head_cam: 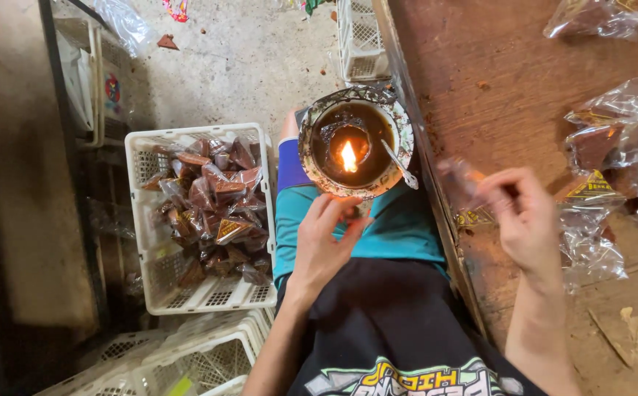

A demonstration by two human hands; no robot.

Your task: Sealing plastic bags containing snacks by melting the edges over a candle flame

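While the left hand (326, 242) steadies the lamp bowl (354, 141) with its flame at frame centre, fingers curled on its rim, the right hand (524, 216) pinches a clear packet (462, 183) over the wooden surface (509, 81); sealing seems underway, calling for careful edge alignment.

a white plastic basket (145, 242) on the concrete floor (238, 66) holds brown triangular packets (212, 213). more white baskets (194, 356) sit below it, another (359, 40) stands beside the wooden tabletop (495, 81), where clear wrappers (612, 139) lie.
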